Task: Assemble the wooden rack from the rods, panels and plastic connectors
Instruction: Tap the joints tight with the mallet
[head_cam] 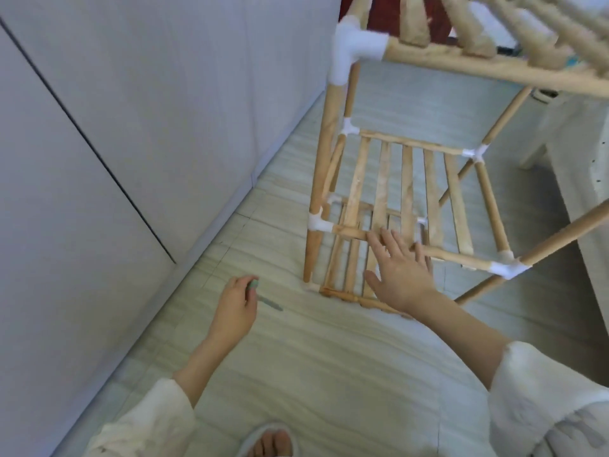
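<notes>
Toes in a slipper (pixel 270 441) at bottom edge. Left hand (pixel 234 306) clenched on a thin green tool (pixel 268 302); right hand (pixel 400 270) spread flat, grasping nothing, at the middle shelf rail (pixel 458 257). Rack (pixel 389 179) upright on floor (pixel 296 357), three slatted shelves joined by white connectors (pixel 354 49); seemingly near finished.

We find no readable text, label, brand or number anywhere in view. The wooden rack (pixel 395 199) and its white connectors (pixel 352 47) carry no markings we can read.

Pale tiled floor (pixel 296 357); grey panelled wall (pixel 131 127) left; white furniture (pixel 580 153) right
</notes>
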### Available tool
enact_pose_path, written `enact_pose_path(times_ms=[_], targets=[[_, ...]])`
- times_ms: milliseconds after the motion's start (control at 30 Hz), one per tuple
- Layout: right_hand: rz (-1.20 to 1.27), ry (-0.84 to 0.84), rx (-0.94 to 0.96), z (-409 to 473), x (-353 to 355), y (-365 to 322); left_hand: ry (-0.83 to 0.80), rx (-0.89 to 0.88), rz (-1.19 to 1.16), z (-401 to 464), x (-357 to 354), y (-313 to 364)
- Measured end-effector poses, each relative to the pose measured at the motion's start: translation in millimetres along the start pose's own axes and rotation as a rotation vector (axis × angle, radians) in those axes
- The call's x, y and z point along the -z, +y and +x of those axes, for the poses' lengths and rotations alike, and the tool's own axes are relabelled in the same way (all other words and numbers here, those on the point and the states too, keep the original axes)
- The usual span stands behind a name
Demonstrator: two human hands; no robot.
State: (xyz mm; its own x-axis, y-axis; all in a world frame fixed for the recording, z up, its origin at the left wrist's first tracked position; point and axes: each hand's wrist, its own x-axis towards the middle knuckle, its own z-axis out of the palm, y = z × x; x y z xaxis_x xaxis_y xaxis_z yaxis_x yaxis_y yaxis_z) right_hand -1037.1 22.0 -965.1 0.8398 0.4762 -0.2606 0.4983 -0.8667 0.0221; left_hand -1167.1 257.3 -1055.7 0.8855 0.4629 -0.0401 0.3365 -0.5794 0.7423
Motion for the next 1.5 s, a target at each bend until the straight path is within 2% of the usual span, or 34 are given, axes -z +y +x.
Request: enact_pose_path(times_ms=[100, 200, 300, 367, 467, 567, 667, 700, 767, 833, 900, 1033, 1067, 1133, 1167, 1200, 1300, 1333, 1400, 1433, 1467, 1500], targets=[[0.197, -0.093, 0.142, -25, 26, -19, 0.041, -0.016, -0.366, -7, 45, 69], [0.481, -0.163, 0.213, -54, 59, -34, 0.037, -0.167, -0.529, -25, 81, 137], [0.765, -0.097, 0.219, -85, 96, -29, 0.056, -0.287, -0.618, -36, 103, 191], [0.799, 0.016, 0.197, -108, 118, -13, 0.042, -0.36, -0.621, -39, 109, 221], [0.782, 0.187, 0.156, -142, 138, 22, 0.015, -0.52, -0.365, -39, 104, 256], [0.753, 0.338, 0.028, -174, 145, 60, 0.11, -0.778, -0.023, -30, 96, 285], [0.699, 0.678, -0.172, -197, 155, 95, 0.238, -0.932, 0.228, -9, 86, 329], [0.674, 0.785, -0.218, -202, 160, 105, 0.248, -0.935, 0.308, -4, 81, 347], [0.606, 0.852, -0.279, -204, 171, 125, 0.203, -0.879, 0.427, 4, 66, 373], [0.491, 0.76, -0.34, -201, 182, 143, 0.119, -0.774, 0.561, 10, 48, 382], [0.448, 0.736, -0.4, -200, 195, 161, 0.124, -0.728, 0.699, 13, 31, 372], [0.587, 1.139, -0.43, -210, 209, 170, 0.19, -0.756, 0.778, 19, 25, 363], [0.575, 1.093, -0.468, -208, 203, 169, 0.186, -0.759, 0.784, 20, 26, 364], [0.554, 0.733, -0.509, -201, 183, 165, 0.163, -0.752, 0.802, 19, 28, 365], [0.567, 0.67, -0.546, -199, 178, 167, 0.162, -0.753, 0.806, 19, 28, 365], [0.551, 0.685, -0.557, -198, 180, 172, 0.163, -0.754, 0.808, 19, 27, 364], [0.666, 1.072, -0.578, -204, 197, 171, 0.161, -0.756, 0.805, 18, 28, 365], [0.65, 1.045, -0.58, -203, 197, 169, 0.158, -0.755, 0.808, 18, 29, 366], [0.609, 0.698, -0.583, -198, 180, 162, 0.154, -0.751, 0.807, 16, 30, 366], [0.605, 0.624, -0.616, -196, 176, 162, 0.154, -0.749, 0.802, 15, 30, 366], [0.597, 0.651, -0.616, -196, 175, 165, 0.149, -0.749, 0.799, 15, 30, 366], [0.649, 0.772, -0.615, -197, 181, 170, 0.143, -0.746, 0.797, 14, 29, 366]])
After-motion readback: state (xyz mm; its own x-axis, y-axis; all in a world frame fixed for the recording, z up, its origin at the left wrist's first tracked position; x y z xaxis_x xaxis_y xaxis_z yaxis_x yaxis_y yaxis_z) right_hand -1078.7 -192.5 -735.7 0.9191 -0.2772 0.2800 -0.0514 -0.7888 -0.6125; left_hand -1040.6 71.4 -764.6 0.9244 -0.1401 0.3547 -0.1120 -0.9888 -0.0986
